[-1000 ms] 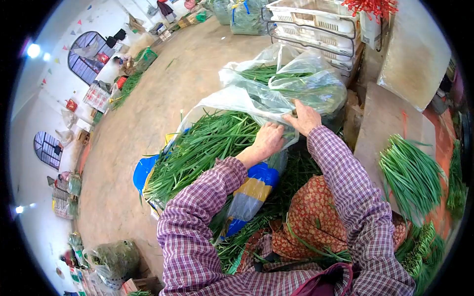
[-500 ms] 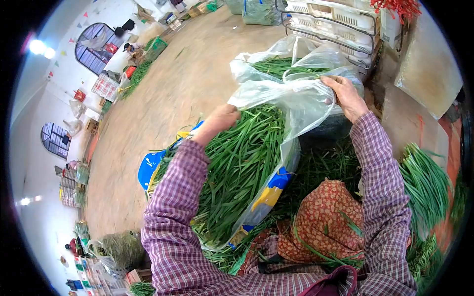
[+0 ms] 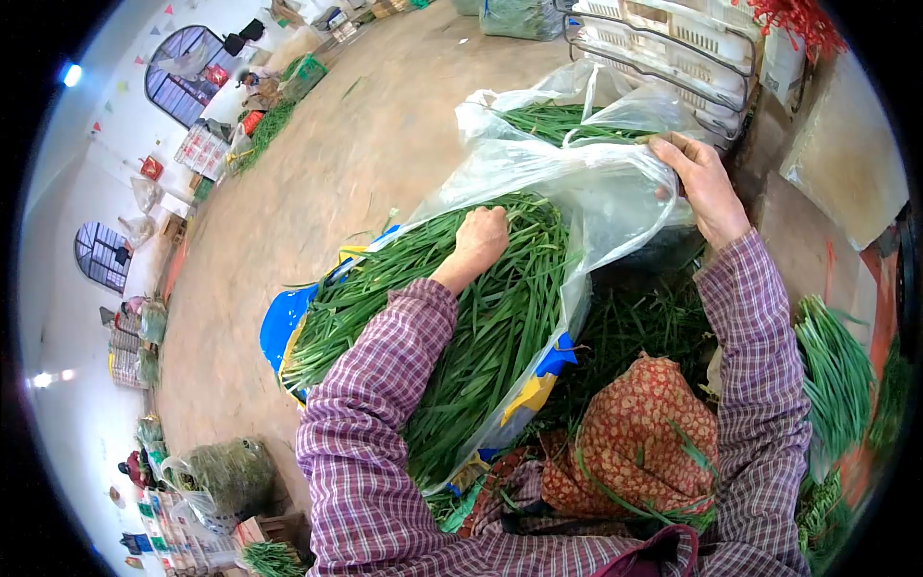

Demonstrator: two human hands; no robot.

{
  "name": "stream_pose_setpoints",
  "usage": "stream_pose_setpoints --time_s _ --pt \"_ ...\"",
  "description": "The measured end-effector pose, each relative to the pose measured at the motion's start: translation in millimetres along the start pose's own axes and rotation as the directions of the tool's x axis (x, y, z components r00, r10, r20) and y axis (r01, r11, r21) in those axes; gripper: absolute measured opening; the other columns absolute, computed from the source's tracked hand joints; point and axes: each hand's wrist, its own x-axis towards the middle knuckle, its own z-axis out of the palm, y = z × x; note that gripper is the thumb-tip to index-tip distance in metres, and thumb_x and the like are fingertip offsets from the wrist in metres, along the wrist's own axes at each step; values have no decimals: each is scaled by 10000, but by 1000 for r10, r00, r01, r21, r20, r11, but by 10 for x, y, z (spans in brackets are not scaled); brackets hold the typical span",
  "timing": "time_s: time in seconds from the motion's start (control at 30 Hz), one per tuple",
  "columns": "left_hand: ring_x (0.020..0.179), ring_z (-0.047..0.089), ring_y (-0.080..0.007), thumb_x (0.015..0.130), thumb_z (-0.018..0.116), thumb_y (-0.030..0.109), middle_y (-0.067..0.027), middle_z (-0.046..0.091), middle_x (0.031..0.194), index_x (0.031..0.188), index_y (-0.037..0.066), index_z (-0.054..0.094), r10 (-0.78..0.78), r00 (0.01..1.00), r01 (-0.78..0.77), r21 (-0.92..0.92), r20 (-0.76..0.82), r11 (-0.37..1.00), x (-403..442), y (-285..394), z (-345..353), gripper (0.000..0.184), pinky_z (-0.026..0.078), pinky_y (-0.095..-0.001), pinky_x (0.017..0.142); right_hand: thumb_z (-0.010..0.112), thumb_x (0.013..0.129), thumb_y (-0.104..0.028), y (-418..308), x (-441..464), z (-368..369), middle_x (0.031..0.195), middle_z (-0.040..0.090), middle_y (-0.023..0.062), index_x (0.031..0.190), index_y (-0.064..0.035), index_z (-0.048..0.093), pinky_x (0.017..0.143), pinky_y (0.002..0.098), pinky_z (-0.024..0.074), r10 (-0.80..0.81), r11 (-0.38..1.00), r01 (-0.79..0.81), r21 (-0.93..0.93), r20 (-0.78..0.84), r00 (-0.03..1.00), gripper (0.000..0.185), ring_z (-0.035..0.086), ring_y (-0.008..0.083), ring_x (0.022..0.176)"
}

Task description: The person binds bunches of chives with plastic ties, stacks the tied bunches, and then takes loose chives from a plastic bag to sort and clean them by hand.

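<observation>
A clear plastic bag [image 3: 524, 173] with blue and yellow print lies open before me, filled with long flat green leaves that look like garlic chives [image 3: 519, 308]. On top of these leaves, close to the bag's far rim, rests my left hand [image 3: 478, 240]. Its fingers are curled down, and whatever is under them is hidden. My right hand [image 3: 702, 183] pinches the rim of the bag on the right, keeping the plastic stretched. Just beyond, another clear bag [image 3: 586, 91] holds more of the greens [image 3: 567, 122].
White plastic crates [image 3: 663, 48] in a metal frame stand at the far right. A bundle of green stalks [image 3: 834, 385] lies to my right. Red patterned cloth [image 3: 644, 433] covers my knee. A stuffed bag of greens [image 3: 226, 481] stands at lower left. People sit along the far-left wall.
My left hand has left the bag's rim and moved right and closer, onto the leaves. The rim is pulled wider to the left, baring more leaves. My right hand still grips the bag.
</observation>
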Motion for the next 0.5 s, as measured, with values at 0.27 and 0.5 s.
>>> stream_pose_setpoints --time_s 0.27,0.5 --pt "958 576 -430 888 565 212 -280 589 983 1048 -17 550 -56 996 61 -81 62 995 -361 355 209 280 467 -502 842 562 943 -247 -5 -378 -51 828 603 6 1015 30 642 560 205 449 2 995 -7 -103 -45 999 298 535 51 702" --pt "1291 349 -436 920 536 420 -312 405 1337 1258 -60 469 53 992 -71 155 113 985 -411 755 -53 591 310 -520 1060 561 948 -223 66 -302 -59 801 610 11 978 49 652 626 214 431 -134 975 131 -178 -7 991 288 526 55 702"
